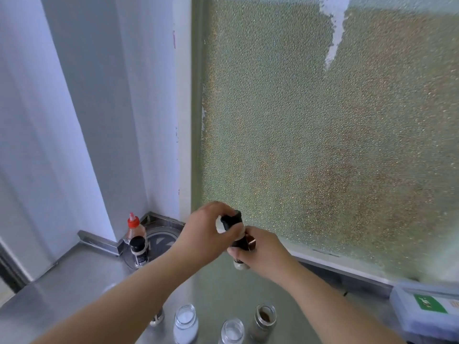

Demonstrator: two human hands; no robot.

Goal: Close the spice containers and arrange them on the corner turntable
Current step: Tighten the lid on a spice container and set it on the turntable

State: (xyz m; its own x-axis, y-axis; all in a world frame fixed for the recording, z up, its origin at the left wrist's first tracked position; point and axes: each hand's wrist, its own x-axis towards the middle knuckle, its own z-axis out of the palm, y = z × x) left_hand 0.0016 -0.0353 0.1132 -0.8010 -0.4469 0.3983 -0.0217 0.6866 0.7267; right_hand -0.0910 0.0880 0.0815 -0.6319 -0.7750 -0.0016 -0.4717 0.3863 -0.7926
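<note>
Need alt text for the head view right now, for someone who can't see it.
Both hands hold a spice jar above a steel counter: left hand grips its black lid, right hand its body. Three open jars stand nearer; two capped bottles sit on the corner turntable.

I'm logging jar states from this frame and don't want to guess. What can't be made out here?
Head view:
- Held jar: the left hand and right hand cover its body; contents and whether the black cap is seated are unclear.
- Turntable: partly hidden by the left forearm and two bottles.
- Jar under the left forearm: mostly hidden.
- Front jars: bottoms cut by the lower edge.
</note>
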